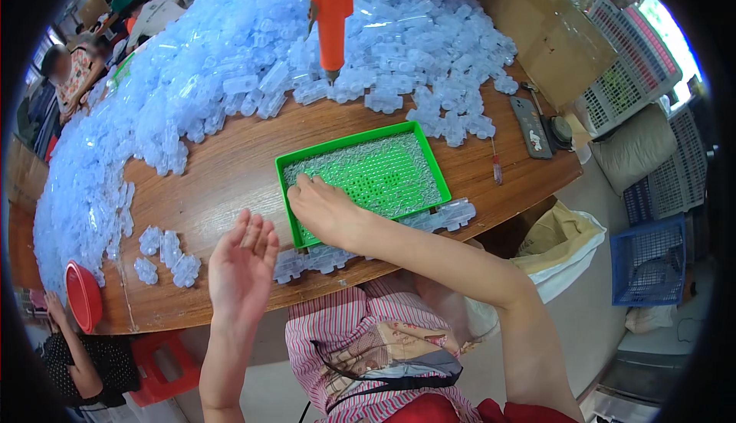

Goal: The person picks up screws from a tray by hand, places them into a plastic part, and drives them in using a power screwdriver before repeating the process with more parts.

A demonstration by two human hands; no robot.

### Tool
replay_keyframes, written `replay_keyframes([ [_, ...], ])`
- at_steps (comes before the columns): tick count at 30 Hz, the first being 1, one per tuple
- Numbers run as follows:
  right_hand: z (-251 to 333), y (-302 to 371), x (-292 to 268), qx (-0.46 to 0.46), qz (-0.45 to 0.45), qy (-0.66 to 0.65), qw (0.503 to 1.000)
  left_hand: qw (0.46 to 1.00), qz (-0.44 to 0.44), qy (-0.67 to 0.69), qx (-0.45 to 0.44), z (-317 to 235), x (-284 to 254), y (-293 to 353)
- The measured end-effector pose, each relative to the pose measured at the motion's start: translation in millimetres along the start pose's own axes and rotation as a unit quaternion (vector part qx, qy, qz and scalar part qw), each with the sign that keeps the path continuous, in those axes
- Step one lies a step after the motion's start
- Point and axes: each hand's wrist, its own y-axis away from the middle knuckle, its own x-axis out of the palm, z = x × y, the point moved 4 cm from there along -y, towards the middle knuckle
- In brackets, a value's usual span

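Note:
A shallow green tray [438, 164] lies on the wooden table, with many tiny grey screw-like pieces [383, 149] spread over its floor. My right hand [326, 207] reaches into the tray's left end, fingers bent down and drawn together among those pieces; its fingertips are partly hidden. To the left of the tray, my left hand [244, 266] is held palm up, fingers stretched and nothing in it. Clear plastic parts [454, 214] form a row along the tray's near side. An orange electric screwdriver [332, 21] hangs tip down beyond the tray.
A large heap of clear plastic parts [230, 47] covers the table's far and left sides. Several loose ones [170, 248] lie near the red bowl [83, 297]. At right are a small screwdriver [497, 168], a phone [530, 128] and a blue crate [648, 260]. Other people sit at left.

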Motion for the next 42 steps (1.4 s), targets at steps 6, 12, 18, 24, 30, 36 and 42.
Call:
replay_keyframes([
  [6,-32,1,-6,-0.025,0.024,-0.071,0.997,0.989,0.005,0.12,-0.086,12,11,-14],
  [12,-63,7,-57,0.182,0.175,-0.404,0.879,0.975,0.007,0.174,-0.137,30,35,-33],
  [18,-19,15,-103,0.112,0.157,-0.432,0.881,0.917,0.198,0.279,-0.205,72,60,-54],
  [24,-10,31,-116,0.075,0.036,-0.253,0.964,0.929,0.125,0.3,-0.177,90,74,-56],
  [30,0,46,-120,0.025,-0.082,-0.226,0.97,0.901,0.236,0.328,-0.16,98,80,-51],
  [36,0,63,-132,0.02,-0.158,-0.173,0.972,0.879,0.263,0.361,-0.165,98,78,-53],
  [42,-1,81,-120,0.012,-0.21,-0.017,0.978,0.904,0.251,0.312,-0.15,97,91,-35],
])
